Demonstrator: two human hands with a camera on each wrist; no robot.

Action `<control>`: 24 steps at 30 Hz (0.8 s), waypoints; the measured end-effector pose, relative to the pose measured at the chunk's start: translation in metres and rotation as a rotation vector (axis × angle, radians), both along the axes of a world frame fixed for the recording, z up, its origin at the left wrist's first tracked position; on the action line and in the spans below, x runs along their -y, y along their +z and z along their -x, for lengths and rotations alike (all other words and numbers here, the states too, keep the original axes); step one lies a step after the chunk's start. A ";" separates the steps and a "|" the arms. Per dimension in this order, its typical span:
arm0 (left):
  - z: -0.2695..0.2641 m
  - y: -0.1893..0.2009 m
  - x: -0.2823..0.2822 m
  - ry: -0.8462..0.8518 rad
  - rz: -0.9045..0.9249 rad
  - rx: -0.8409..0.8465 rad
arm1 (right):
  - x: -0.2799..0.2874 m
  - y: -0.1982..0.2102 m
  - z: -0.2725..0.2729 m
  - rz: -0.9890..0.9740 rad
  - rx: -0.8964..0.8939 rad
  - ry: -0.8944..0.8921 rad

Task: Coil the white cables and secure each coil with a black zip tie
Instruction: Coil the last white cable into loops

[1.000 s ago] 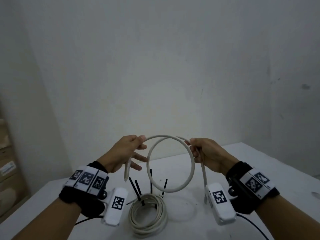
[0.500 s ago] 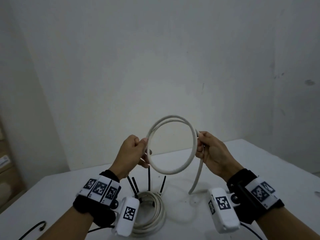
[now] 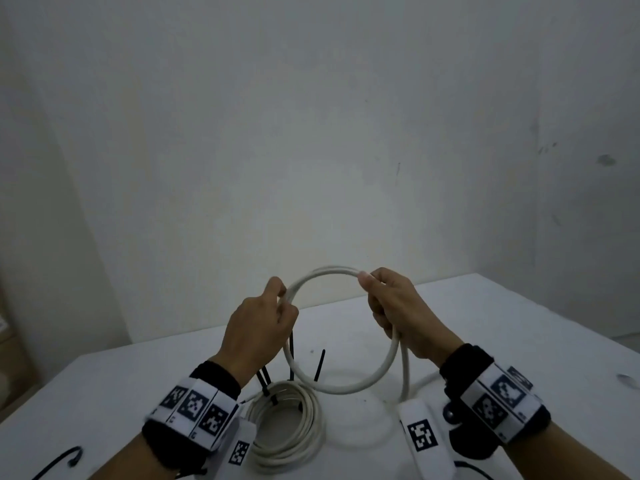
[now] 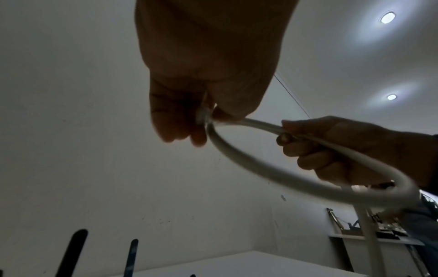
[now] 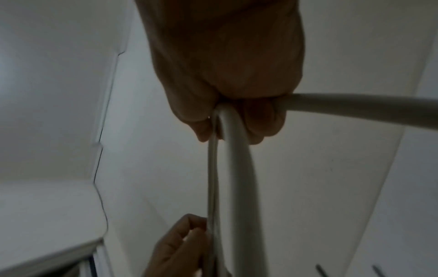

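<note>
I hold a white cable (image 3: 349,388) in a round loop above the table. My left hand (image 3: 273,306) pinches the loop's left side, fingers curled around it (image 4: 203,116). My right hand (image 3: 384,299) grips the loop's upper right, with the cable (image 5: 234,150) running through its closed fingers. A loose tail (image 3: 405,372) hangs from the right hand down to the table. Below the loop lies a finished white coil (image 3: 304,431), bound with black zip ties (image 3: 319,365) whose ends stick up.
The white table (image 3: 519,327) stands against a bare wall, with its right corner and edge in view. A thin black cord (image 3: 65,460) curls at the lower left. Cardboard-coloured shelving shows at the far left edge.
The loop has come lower and flatter. My right hand slid from the loop's right side up to its top right, and the tail now hangs down to the table.
</note>
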State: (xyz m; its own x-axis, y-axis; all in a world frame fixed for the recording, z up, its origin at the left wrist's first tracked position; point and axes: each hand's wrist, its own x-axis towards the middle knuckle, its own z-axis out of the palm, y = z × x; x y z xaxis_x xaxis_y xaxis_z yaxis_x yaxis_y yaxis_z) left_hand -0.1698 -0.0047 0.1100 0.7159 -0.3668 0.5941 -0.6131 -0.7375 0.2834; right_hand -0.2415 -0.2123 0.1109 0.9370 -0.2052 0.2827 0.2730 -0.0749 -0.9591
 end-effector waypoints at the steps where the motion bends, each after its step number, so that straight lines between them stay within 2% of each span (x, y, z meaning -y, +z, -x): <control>1: 0.001 0.001 -0.003 0.030 -0.053 -0.031 | 0.000 -0.001 0.000 0.067 0.018 0.004; 3: 0.002 0.009 -0.007 0.022 -0.070 -0.081 | -0.001 -0.003 0.000 0.213 0.020 0.053; 5: 0.003 0.023 -0.007 -0.113 -0.026 -0.097 | -0.004 -0.001 0.002 0.299 0.017 0.096; 8: 0.005 0.037 0.000 -0.280 -0.015 -0.089 | -0.007 0.007 0.005 0.228 0.059 0.147; 10: 0.004 0.038 0.003 -0.346 0.083 -0.043 | -0.008 0.014 0.007 0.156 0.068 0.142; 13: 0.007 0.035 0.003 -0.348 0.149 0.087 | -0.009 0.020 0.010 0.109 0.055 0.066; 16: 0.012 0.032 0.002 -0.310 0.198 0.155 | -0.001 0.021 0.013 -0.040 0.006 0.013; 19: 0.018 0.029 0.002 -0.244 0.251 0.087 | 0.003 0.020 0.014 -0.124 -0.017 -0.018; 21: 0.024 0.029 0.006 -0.208 0.268 -0.032 | 0.001 0.017 0.015 -0.160 -0.002 -0.076; 24: 0.029 0.024 0.011 -0.152 0.309 -0.178 | -0.001 0.013 0.014 -0.319 0.037 -0.103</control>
State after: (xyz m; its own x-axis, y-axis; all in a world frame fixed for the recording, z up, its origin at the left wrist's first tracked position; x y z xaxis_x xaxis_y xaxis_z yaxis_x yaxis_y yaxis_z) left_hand -0.1990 -0.0155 0.1344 0.7692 -0.2993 0.5646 -0.6298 -0.5051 0.5902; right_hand -0.2560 -0.2110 0.1236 0.8972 -0.3816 0.2222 0.3143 0.1985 -0.9283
